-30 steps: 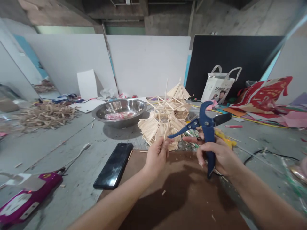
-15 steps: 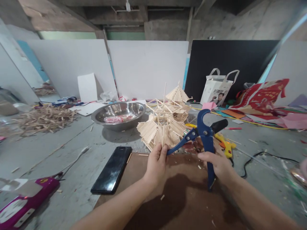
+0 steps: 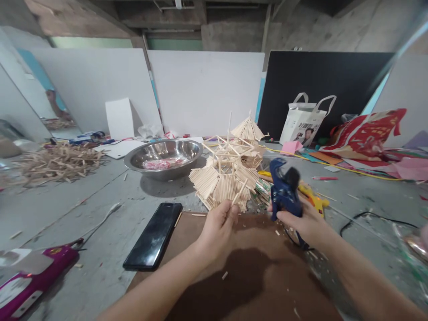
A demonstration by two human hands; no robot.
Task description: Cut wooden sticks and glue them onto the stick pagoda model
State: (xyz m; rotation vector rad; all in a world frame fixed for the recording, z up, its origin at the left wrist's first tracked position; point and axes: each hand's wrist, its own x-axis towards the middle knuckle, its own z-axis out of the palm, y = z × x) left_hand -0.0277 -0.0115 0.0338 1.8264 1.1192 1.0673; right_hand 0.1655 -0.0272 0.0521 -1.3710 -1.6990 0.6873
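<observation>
Found left hand (image 3: 219, 225) mostly closed, above the far part of a brown board (image 3: 284, 290). Noted thumb and fingertips pinching a thin wooden stick (image 3: 240, 191), tilted with its upper end to the right. Observed this stick in front of the lower roof of a stick structure (image 3: 230, 178); cannot tell from this view whether touching it.

Found right hand (image 3: 306, 225) closed around a blue cutter (image 3: 286, 191), with thumb laid across the near side and fingers partly hidden behind the tool. Recorded the cutter as blurred, to the right of the stick and apart from it; cannot tell how far open at the blade.

Located the stick structure on the grey floor (image 3: 107, 196), just beyond the board, with layered roofs and one thin stick upright. Noted a yellow glue gun (image 3: 312, 198) beyond right hand, with a black cord (image 3: 347, 223) to the right.

Logged a black phone (image 3: 153, 236) lying at the left edge of the board, and a small stick offcut (image 3: 225, 275) on the board. Logged to the left of the structure a metal basin (image 3: 163, 176) holding a clear and red packet (image 3: 163, 163), then farther left a loose stick pile (image 3: 62, 162). Noted a magenta power strip (image 3: 36, 276) at near left. Recorded at far right a white bag (image 3: 302, 122) standing upright and a red bag (image 3: 368, 133) beside coloured paper.
</observation>
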